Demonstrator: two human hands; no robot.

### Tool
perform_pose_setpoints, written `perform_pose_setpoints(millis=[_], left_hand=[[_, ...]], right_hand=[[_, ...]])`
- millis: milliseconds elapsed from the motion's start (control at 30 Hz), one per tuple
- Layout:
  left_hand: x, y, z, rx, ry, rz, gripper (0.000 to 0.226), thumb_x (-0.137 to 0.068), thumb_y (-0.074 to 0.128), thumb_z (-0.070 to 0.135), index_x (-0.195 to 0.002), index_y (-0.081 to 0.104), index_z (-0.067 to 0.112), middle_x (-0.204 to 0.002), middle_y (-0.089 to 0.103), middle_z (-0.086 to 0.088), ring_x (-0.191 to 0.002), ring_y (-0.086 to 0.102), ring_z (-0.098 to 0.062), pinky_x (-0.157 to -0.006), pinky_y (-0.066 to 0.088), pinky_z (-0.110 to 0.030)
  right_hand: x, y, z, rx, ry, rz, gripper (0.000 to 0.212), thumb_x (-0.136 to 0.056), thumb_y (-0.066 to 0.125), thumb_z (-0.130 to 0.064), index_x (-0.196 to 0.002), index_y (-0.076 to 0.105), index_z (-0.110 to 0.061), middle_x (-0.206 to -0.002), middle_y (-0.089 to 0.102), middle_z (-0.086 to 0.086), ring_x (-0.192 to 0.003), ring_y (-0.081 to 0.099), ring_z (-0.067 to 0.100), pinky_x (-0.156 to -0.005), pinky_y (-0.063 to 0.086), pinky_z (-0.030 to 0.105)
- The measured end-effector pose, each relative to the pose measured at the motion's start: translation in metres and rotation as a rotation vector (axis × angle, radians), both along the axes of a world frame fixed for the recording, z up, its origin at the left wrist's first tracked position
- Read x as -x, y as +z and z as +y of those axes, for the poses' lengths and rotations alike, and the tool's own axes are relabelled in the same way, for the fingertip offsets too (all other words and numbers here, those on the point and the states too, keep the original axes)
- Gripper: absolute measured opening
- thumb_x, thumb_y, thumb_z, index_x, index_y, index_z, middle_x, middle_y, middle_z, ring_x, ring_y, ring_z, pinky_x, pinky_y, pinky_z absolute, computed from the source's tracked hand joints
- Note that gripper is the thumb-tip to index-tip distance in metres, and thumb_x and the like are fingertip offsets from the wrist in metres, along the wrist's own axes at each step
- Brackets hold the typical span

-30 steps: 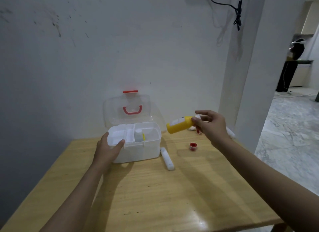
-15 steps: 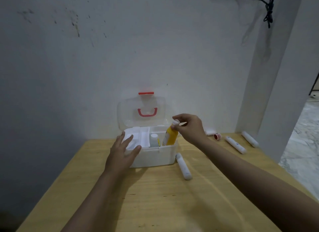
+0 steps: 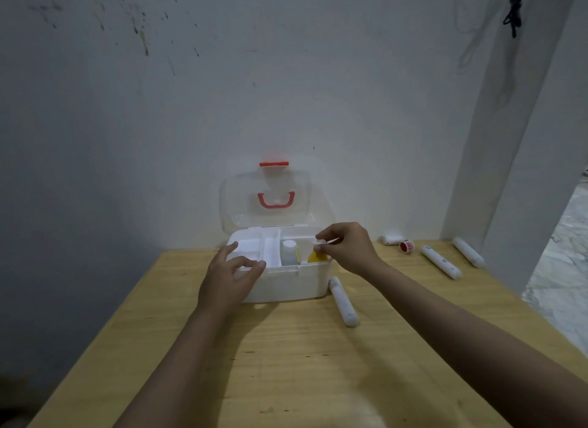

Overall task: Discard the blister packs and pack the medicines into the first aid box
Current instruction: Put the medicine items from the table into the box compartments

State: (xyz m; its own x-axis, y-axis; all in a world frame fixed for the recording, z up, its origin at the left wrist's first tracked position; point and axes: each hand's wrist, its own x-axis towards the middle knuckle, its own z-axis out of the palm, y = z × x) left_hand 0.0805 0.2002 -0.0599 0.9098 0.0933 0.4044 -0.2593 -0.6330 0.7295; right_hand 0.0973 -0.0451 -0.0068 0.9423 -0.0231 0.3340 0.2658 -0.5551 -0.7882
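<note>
Yellow bottle point(image 3: 317, 257) stands in the right compartment of the open first aid box point(image 3: 286, 284) on the table point(image 3: 286, 364), its cap pinched by the right hand point(image 3: 346, 246); the left hand point(image 3: 227, 279), fingers loosely spread, rests on the box's front left rim.

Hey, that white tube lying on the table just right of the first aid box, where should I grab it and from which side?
Grip the white tube around its middle, coming down from above with the right hand. It lies flat on the table, long and narrow, running away from you beside the first aid box, so fingers likely close best across its width.
</note>
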Motion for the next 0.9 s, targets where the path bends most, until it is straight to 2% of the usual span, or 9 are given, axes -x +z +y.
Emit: perform_pose_setpoints(millis=[133, 200, 367, 433, 600, 700, 767, 900], left_hand=[[0.000, -0.002, -0.002, 0.004, 0.003, -0.017, 0.014, -0.077, 0.066, 0.053, -0.079, 0.065, 0.039, -0.146, 0.041, 0.008, -0.136, 0.035, -0.017, -0.102, 0.039, -0.043], [0.000, -0.002, -0.002, 0.016, 0.003, -0.020, 0.013, -0.078, 0.066, 0.052, -0.079, 0.066, 0.038, -0.146, 0.041, 0.008, -0.136, 0.034, -0.017, -0.102, 0.039, -0.043], [0.000, -0.004, -0.001, 0.041, -0.006, -0.021, 0.011, -0.077, 0.067, 0.053, -0.076, 0.064, 0.042, -0.147, 0.040, 0.008, -0.135, 0.036, -0.018, -0.102, 0.042, -0.049], [0.000, -0.004, -0.001, 0.055, -0.004, -0.014, 0.012, -0.077, 0.067, 0.052, -0.075, 0.064, 0.041, -0.147, 0.038, 0.009, -0.133, 0.039, -0.019, -0.099, 0.044, -0.049], [0.000, -0.009, -0.003, 0.079, 0.004, -0.036, 0.025, -0.078, 0.067, 0.049, -0.096, 0.068, 0.031, -0.150, 0.033, 0.009, -0.134, 0.037, -0.020, -0.097, 0.043, -0.041], [0.000, -0.010, -0.007, 0.139, 0.012, -0.084, 0.026, -0.078, 0.072, 0.040, -0.102, 0.067, 0.031, -0.150, 0.034, 0.008, -0.134, 0.036, -0.016, -0.101, 0.039, -0.036], [0.000, -0.012, -0.008, 0.180, 0.007, -0.124, 0.030, -0.077, 0.074, 0.032, -0.106, 0.068, 0.028, -0.150, 0.035, 0.007, -0.136, 0.034, -0.012, -0.105, 0.034, -0.033], [-0.002, -0.014, -0.010, 0.193, 0.035, -0.149, 0.037, -0.077, 0.075, 0.028, -0.112, 0.065, 0.026, -0.150, 0.035, 0.006, -0.136, 0.033, -0.013, -0.109, 0.033, -0.038]], right_hand=[[0.002, 0.002, 0.001, 0.052, 0.034, 0.014, 0.016, -0.071, 0.079, -0.015, -0.087, 0.074, -0.013, -0.085, 0.071, -0.002, -0.076, 0.068, 0.010, -0.073, 0.057, 0.027], [0.004, 0.003, 0.001, 0.084, 0.045, 0.007, 0.017, -0.072, 0.079, -0.015, -0.088, 0.074, -0.012, -0.085, 0.071, -0.003, -0.075, 0.067, 0.009, -0.073, 0.057, 0.027], [0.011, 0.004, -0.005, 0.075, 0.043, -0.029, 0.022, -0.075, 0.077, -0.021, -0.095, 0.073, -0.014, -0.087, 0.068, -0.007, -0.074, 0.065, 0.003, -0.063, 0.047, 0.011], [0.017, 0.003, -0.012, 0.045, -0.003, -0.072, 0.020, -0.078, 0.074, -0.021, -0.096, 0.072, -0.014, -0.088, 0.068, -0.008, -0.076, 0.063, 0.000, -0.064, 0.045, 0.009], [0.031, -0.020, -0.054, -0.002, -0.202, -0.139, 0.010, -0.085, 0.066, -0.016, -0.093, 0.070, -0.012, -0.085, 0.066, -0.009, -0.075, 0.059, -0.003, -0.067, 0.041, 0.003], [0.033, -0.046, -0.093, -0.062, -0.349, -0.095, 0.014, -0.087, 0.060, -0.012, -0.098, 0.067, -0.007, -0.088, 0.068, 0.001, -0.071, 0.064, 0.009, -0.061, 0.047, 0.013], [0.030, -0.065, -0.124, -0.014, -0.482, -0.099, 0.019, -0.086, 0.058, -0.011, -0.103, 0.066, -0.006, -0.095, 0.067, 0.007, -0.082, 0.065, 0.019, -0.068, 0.048, 0.021], [0.023, -0.084, -0.182, 0.179, -0.736, -0.056, 0.034, -0.080, 0.056, -0.027, -0.109, 0.065, -0.012, -0.115, 0.061, 0.017, -0.105, 0.053, 0.036, -0.083, 0.047, 0.042]])
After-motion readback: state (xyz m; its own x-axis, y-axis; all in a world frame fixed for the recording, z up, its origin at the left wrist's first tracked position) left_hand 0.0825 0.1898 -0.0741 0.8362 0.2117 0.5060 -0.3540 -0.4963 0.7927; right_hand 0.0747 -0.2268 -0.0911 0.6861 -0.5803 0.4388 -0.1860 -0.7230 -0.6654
